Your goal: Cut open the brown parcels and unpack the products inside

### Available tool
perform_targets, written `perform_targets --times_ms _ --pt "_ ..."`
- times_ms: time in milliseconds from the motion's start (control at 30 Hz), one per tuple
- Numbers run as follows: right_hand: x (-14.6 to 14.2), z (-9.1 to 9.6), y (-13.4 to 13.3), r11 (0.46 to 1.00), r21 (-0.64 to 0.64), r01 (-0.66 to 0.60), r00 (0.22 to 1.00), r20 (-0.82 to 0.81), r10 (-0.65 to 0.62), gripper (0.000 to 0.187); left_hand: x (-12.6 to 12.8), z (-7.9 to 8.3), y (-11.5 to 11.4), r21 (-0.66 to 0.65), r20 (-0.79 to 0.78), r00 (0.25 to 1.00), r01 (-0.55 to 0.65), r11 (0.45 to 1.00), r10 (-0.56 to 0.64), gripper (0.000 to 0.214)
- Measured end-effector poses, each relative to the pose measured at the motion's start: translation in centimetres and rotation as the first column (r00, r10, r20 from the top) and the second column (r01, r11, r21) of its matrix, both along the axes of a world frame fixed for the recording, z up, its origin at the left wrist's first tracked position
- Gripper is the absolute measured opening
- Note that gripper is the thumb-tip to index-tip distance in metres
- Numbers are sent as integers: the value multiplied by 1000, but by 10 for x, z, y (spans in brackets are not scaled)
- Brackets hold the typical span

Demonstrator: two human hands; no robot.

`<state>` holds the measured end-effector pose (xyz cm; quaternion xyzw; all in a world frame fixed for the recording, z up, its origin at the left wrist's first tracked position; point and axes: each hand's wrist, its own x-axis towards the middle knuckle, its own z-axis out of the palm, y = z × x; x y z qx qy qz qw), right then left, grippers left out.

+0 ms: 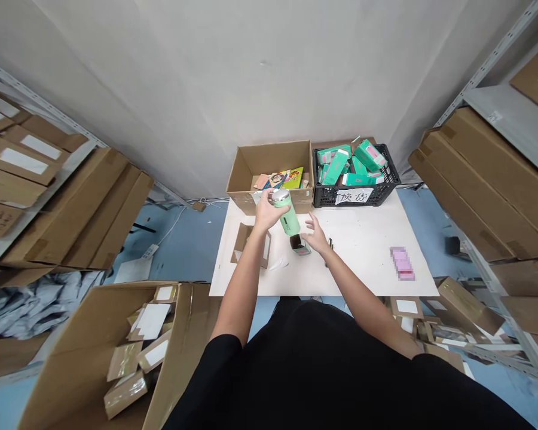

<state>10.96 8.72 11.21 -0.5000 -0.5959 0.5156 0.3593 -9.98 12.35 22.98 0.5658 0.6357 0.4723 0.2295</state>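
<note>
Mint-green cylindrical cup with a silver lid (289, 222): in the air over the worktop (363, 239), between its far and near edges, leaning slightly, lid toward the far-left corner.
Left hand (268, 212): closed around the cup's upper body just below the lid, probably because that leaves the lower side and its dark lettering uncovered.
Right hand (314, 235): apart from the left, fingers spread and gripping nothing, perhaps kept loose to steady either nearby thing; whether a fingertip touches the box below, I cannot tell.
Small green carton with a dark open end (302, 248): on the worktop beneath the cup, presumably kept within easy reach.
Opened brown cardboard box (240, 238): near the left edge, partly behind the left forearm.
Black plastic crate (375, 196): along the far edge, seemingly to keep its green boxes (337, 166) together.
</note>
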Motion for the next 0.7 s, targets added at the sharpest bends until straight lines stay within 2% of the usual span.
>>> perform_targets --times_ms 67,133,233,300,333,433,533,600,700 --pt "-6 -27 -8 996 -84 31 961 278 -6 108 -6 -14 -13 -50 26 1000 -14 999 16 80" --pt "-14 -49 -15 992 -127 23 873 486 42 96 -7 -31 -26 -96 50 999 -11 995 16 82" --pt "-22 -70 -21 990 -133 36 799 599 52 57 0 -61 -41 -159 72 997 6 987 5 80" --pt "-22 -79 -20 988 -134 73 809 587 20 39 6 -81 -48 -176 87 996 18 984 -2 79" --pt "-21 -83 -19 985 -146 90 826 564 8 39 10 -90 -51 -175 96 995 22 984 -5 79" --pt "-14 -91 -16 969 -209 133 890 455 -24 61 21 -116 -56 -174 107 994 53 983 -35 77" --pt "-9 -97 -17 950 -257 179 927 368 -75 75 33 -141 -60 -214 68 990 133 968 -122 77" --pt "-7 -100 -19 947 -249 202 932 346 -108 76 41 -158 -64 -247 22 982 187 951 -188 77" --pt "-6 -103 -21 950 -209 234 932 326 -158 68 45 -180 -71 -306 -31 965 239 921 -261 77"
